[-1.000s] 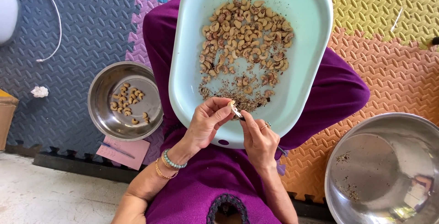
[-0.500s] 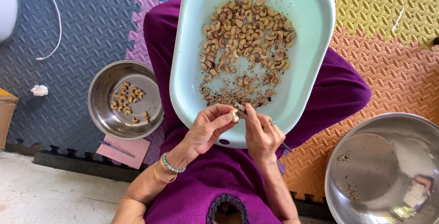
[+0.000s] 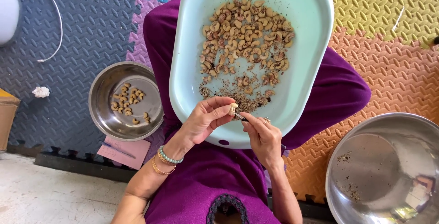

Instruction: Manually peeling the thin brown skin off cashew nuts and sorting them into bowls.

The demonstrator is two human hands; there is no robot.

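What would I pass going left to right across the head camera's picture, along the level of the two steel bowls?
Cardboard box edge → crumpled white scrap → small steel bowl with a few nuts → left hand pinching a pale nut → right hand → large steel bowl.

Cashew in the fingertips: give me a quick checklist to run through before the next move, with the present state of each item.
1. Cashew gripped: ok, pinched in the left hand fingertips above the basin's near edge.
2. Small tool on the nut: ok, the right hand holds its tip against the cashew.
3. Pale green basin steady on the lap: ok, a pile of nuts and husk crumbs lies in it.
4. Small steel bowl by the left knee: ok, only a few nuts inside, plenty of room.
5. Large steel bowl on the right: ok, nearly bare, some crumbs.
6. Skin fully off the nut: cannot tell, too small.
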